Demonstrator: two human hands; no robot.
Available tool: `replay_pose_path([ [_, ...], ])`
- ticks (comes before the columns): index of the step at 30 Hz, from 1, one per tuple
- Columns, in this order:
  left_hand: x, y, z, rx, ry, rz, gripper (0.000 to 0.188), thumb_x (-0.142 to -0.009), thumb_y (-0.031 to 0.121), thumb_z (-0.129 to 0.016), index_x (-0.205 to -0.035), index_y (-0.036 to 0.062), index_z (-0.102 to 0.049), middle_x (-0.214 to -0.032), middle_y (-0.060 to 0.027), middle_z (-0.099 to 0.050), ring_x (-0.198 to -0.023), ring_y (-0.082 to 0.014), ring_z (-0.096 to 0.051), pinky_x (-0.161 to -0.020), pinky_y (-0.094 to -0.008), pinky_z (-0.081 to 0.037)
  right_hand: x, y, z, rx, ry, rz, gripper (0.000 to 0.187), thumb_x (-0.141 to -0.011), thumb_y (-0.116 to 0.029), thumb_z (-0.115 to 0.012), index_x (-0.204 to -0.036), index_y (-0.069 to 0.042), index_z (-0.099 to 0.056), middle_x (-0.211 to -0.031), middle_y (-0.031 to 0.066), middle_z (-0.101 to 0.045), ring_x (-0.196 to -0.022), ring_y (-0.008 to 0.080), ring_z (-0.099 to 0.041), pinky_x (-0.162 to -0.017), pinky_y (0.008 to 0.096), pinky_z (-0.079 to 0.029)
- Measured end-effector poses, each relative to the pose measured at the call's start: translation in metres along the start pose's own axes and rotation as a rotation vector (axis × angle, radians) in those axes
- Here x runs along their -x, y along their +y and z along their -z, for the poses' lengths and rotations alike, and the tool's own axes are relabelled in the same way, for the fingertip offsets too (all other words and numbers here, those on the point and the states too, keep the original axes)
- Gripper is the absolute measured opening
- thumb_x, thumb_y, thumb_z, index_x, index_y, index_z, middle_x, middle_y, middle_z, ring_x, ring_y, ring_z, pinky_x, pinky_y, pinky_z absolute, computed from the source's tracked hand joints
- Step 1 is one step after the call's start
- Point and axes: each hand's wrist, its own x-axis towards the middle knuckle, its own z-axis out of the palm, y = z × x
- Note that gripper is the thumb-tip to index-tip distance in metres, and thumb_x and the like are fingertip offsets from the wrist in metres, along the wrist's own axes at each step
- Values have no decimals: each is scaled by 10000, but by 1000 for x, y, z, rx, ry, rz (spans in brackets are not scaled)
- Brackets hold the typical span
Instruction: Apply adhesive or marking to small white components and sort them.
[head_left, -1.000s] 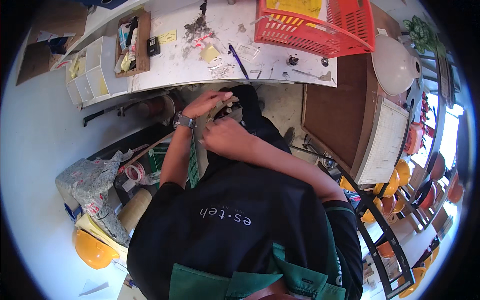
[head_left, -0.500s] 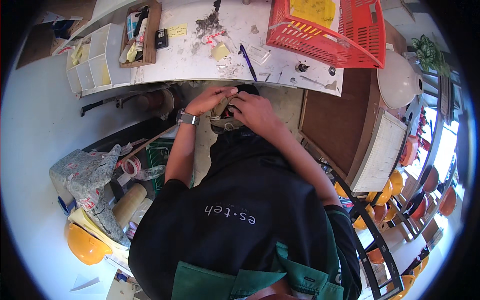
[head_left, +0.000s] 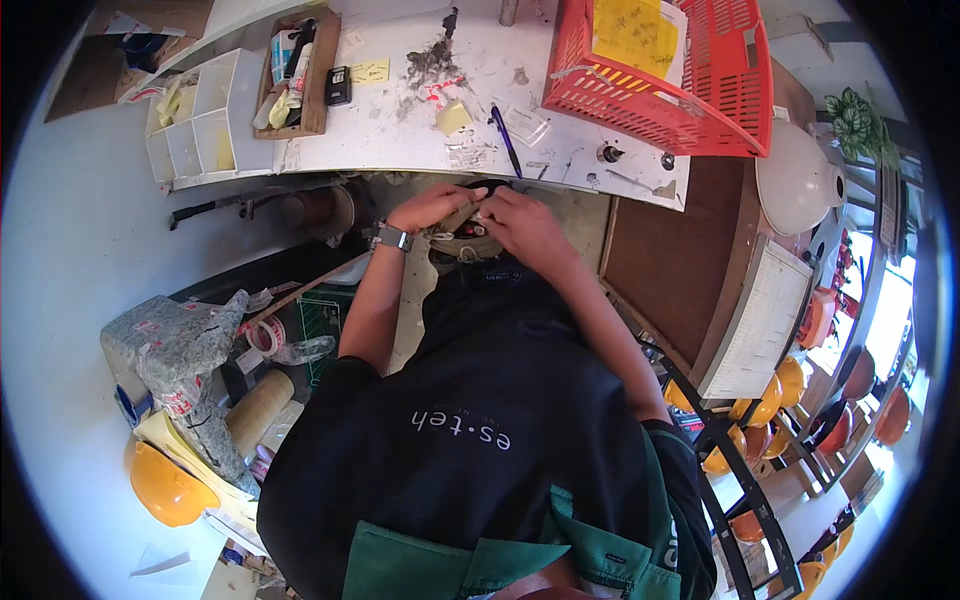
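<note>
An olive-khaki fabric pouch (head_left: pixel 462 247) rests at my lap, just below the table's front edge. Its top gapes, and something small and red shows inside. My left hand (head_left: pixel 428 208), with a watch (head_left: pixel 390 237) on the wrist, grips the pouch's far left edge, thumb and fingers closed. On the other side my right hand (head_left: pixel 527 228) has its fingers bent together at the pouch's upper rim, close to the left fingertips. The fingers partly cover the opening, so most of the contents are hidden.
On the stained white table (head_left: pixel 380 130) lie a purple pen (head_left: pixel 505 140), a wooden tray (head_left: pixel 316 75) of tubes and a red plastic basket (head_left: pixel 650 100). A brown cabinet panel (head_left: pixel 665 270) stands at right. Wrapped packages (head_left: pixel 175 345) and a yellow helmet (head_left: pixel 170 485) are at left.
The view has shifted, so the table sits lower in the picture. My fingers have moved along the pouch rim, and more of the opening and its red content shows.
</note>
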Motion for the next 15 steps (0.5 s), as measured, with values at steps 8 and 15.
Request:
replay_pose_path([
  [8,-2,-10,-5,163,7,75,570,-1009,515,-551,-1256,20,-692,-1193,-87,-709,-1056,-154,-632,-983,-272,-464,43,-18,74,-905,349,-342,107,-909,17,-706,-1001,32,-651,-1142,119,-678,-932,170,-698,-728,273,-555],
  [15,10,17,0,99,90,3,691,-1056,563,-371,-1294,-25,-646,-1288,-153,-669,-1187,-255,-620,-1067,-333,-427,49,-27,87,-1110,489,-334,223,-919,27,-700,-1135,64,-664,-1160,147,-681,-1050,202,-693,-823,267,-567],
])
